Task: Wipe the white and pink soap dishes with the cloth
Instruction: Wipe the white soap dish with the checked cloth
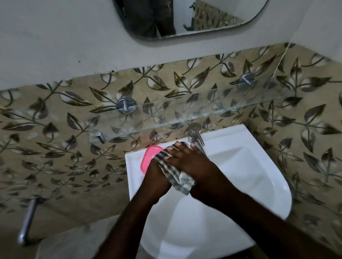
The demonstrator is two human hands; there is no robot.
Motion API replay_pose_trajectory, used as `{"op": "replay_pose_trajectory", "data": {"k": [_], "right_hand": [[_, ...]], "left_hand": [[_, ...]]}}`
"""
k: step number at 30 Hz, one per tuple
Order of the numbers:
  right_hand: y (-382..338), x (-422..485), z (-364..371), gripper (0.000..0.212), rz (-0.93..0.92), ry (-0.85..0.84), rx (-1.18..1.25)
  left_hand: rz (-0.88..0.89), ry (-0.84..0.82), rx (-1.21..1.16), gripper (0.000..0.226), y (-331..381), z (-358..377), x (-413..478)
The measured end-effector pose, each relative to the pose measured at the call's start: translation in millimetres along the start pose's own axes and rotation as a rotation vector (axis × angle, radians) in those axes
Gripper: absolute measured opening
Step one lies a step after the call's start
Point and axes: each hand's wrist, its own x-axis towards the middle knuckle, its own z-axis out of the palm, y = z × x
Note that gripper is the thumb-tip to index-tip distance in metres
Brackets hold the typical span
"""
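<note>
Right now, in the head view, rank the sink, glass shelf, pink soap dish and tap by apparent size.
1. sink
2. glass shelf
3. pink soap dish, partly covered
4. tap, close to the dish's visible part, so unsure

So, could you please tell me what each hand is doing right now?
Left hand: grips the pink soap dish.
Right hand: open, pressing the cloth.

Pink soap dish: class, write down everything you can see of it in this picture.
The pink soap dish looks like smooth plastic, oblong with rounded corners and a raised rim. It lies at the back left of the white sink, on its ledge. Only its left part shows. The checked cloth covers the rest, pressed down by the right hand with spread fingers. The left hand meets its near end, but its fingers are hidden, so any grip cannot be judged.
</note>
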Motion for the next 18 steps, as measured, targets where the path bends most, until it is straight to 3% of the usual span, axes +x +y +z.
{"op": "replay_pose_trajectory", "data": {"k": [4,7,9,10,14,16,18], "right_hand": [[12.5,-4.2,-6.3,0.047,0.241,0.243,0.214],[1.0,3.6,2.2,0.045,0.132,0.25,0.125],[-4.6,8.0,4.4,0.049,-0.054,0.19,-0.055],[-2.2,8.4,4.6,0.049,-0.079,0.177,-0.027],[18.7,-1.8,5.5,0.043,0.215,0.32,0.398],[13.5,-0.9,11.3,0.042,0.234,0.362,0.364],[3.8,0.7,19.5,0.042,0.117,0.328,0.244]], "left_hand": [[0.002,0.05,-0.027,0.049,-0.5,2.6,0.1],[-0.051,0.064,-0.02,0.032,-5.7,4.0,-0.3],[-0.052,0.084,-0.013,0.037,-8.1,3.3,-3.2],[-0.023,0.083,-0.009,0.039,-7.6,2.9,-3.9],[0.008,0.069,-0.005,0.057,-0.9,2.1,-4.1],[0.022,0.071,0.005,0.056,-2.7,2.4,-2.5],[0.042,0.072,0.029,0.044,-6.2,1.4,-1.6]]}}
